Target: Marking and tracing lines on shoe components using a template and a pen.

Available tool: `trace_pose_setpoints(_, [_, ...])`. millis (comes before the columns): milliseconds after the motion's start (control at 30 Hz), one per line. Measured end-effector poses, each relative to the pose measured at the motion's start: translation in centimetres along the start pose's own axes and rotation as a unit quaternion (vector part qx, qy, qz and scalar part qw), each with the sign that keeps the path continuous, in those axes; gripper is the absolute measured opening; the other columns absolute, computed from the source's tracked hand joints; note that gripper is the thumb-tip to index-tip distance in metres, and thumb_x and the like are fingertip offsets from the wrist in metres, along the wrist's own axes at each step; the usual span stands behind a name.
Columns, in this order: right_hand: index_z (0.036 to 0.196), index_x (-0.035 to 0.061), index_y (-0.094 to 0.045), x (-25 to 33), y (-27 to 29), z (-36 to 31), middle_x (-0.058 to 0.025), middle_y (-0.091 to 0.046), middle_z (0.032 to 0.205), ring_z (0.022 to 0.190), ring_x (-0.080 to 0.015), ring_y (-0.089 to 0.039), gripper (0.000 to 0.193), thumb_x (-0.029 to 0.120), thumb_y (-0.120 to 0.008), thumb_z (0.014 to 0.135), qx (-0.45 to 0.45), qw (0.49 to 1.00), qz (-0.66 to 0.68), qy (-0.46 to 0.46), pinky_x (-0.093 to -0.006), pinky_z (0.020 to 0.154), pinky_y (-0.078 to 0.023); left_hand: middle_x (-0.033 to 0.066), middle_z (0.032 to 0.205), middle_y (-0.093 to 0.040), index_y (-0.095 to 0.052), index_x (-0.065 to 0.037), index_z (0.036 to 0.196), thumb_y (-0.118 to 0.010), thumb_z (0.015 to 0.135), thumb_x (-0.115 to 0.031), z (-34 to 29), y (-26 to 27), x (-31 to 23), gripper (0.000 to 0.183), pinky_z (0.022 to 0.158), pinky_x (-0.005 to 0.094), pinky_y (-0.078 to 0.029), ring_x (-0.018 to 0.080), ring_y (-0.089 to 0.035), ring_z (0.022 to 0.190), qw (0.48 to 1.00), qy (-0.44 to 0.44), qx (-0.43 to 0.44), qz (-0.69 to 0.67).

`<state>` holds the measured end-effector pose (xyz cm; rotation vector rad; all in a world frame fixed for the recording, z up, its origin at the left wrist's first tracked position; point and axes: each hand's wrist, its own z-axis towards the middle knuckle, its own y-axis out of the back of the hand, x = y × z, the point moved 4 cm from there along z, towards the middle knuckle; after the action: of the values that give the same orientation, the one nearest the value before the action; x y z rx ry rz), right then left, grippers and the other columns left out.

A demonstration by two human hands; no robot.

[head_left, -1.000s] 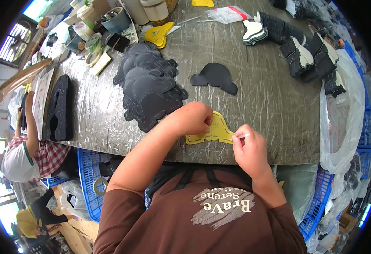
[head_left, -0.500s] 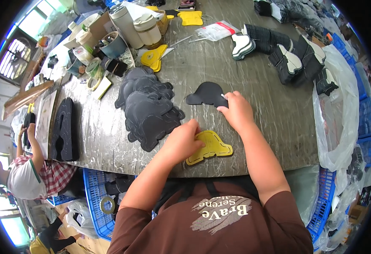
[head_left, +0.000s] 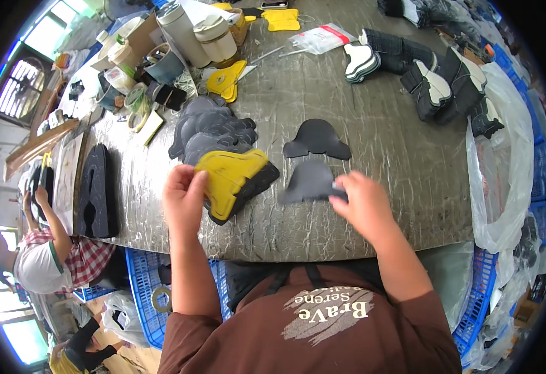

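Note:
My left hand (head_left: 184, 194) pinches the edge of a flat yellow template (head_left: 230, 177), lifted and tilted over the front of a pile of black shaped pieces (head_left: 213, 128). Black material shows under the template's lower edge; whether my hand holds it too is unclear. Between the thumb and fingers of my right hand (head_left: 365, 202) is one black piece (head_left: 309, 181), slightly blurred, with a rounded top and flared ends. Just beyond it, a similar black piece (head_left: 318, 138) lies flat on the table.
Bundled stacks of black and white pieces (head_left: 432, 90) stand at the far right beside a plastic bag (head_left: 500, 156). Cups, a flask (head_left: 184, 34) and tool pots fill the far left. Another person (head_left: 51, 255) works at the left edge. Blue crates (head_left: 145, 287) sit below the table.
My left hand has raised the yellow template and carried it left over the pile. My right hand has drawn toward me with a black piece, leaving another lying beyond.

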<state>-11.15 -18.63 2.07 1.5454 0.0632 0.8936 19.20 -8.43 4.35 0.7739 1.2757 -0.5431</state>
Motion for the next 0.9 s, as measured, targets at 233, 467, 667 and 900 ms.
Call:
trace_pose_setpoints(233, [0.104, 0.0041, -0.063, 1.0, -0.7, -5.0, -0.0078, -0.056, 0.098, 0.084, -0.0282, -0.063, 0.045, 0.022, -0.082, 0.067, -0.001, 0.999, 0.046, 0.003, -0.0388, 0.073, -0.052, 0.0064, 0.079, -0.066, -0.068, 0.002, 0.094, -0.073, 0.082, -0.009, -3.7, -10.8, 0.4, 0.017, 0.061, 0.027, -0.05, 0.0119, -0.061, 0.067, 0.962, 0.028, 0.242, 0.126])
trace_pose_setpoints(467, [0.102, 0.0038, -0.063, 0.2, -1.2, -5.3, -0.0076, -0.055, 0.097, 0.082, -0.027, -0.063, 0.039, 0.02, -0.08, 0.071, -0.024, 0.998, 0.059, 0.02, -0.0389, 0.069, -0.052, 0.0145, 0.097, -0.062, -0.068, 0.003, 0.099, -0.079, 0.072, -0.016, -6.5, -12.0, -1.4, 0.034, 0.083, 0.0398, -0.049, 0.0325, -0.058, 0.091, 0.894, -0.192, 0.26, 0.31])
trace_pose_setpoints(667, [0.099, 0.0033, -0.064, 0.5, -0.9, -5.2, -0.0072, -0.056, 0.093, 0.079, -0.0267, -0.063, 0.036, 0.019, -0.08, 0.07, -0.037, 0.996, 0.08, 0.025, -0.0389, 0.067, -0.051, 0.015, 0.11, -0.061, -0.066, 0.003, 0.104, -0.079, 0.068, -0.005, -9.8, -9.8, -0.8, 0.039, 0.086, 0.0413, -0.048, 0.0344, -0.056, 0.097, 0.898, -0.211, 0.255, 0.291])
trace_pose_setpoints(900, [0.098, 0.0032, -0.066, 0.5, -1.0, -5.2, -0.0073, -0.058, 0.092, 0.076, -0.0265, -0.063, 0.035, 0.017, -0.08, 0.069, -0.04, 0.994, 0.099, 0.018, -0.0381, 0.065, -0.051, 0.0166, 0.111, -0.061, -0.068, 0.002, 0.101, -0.077, 0.071, -0.003, -10.7, -9.7, 0.2, 0.032, 0.084, 0.0418, -0.049, 0.0343, -0.056, 0.096, 0.91, -0.211, 0.232, 0.272])
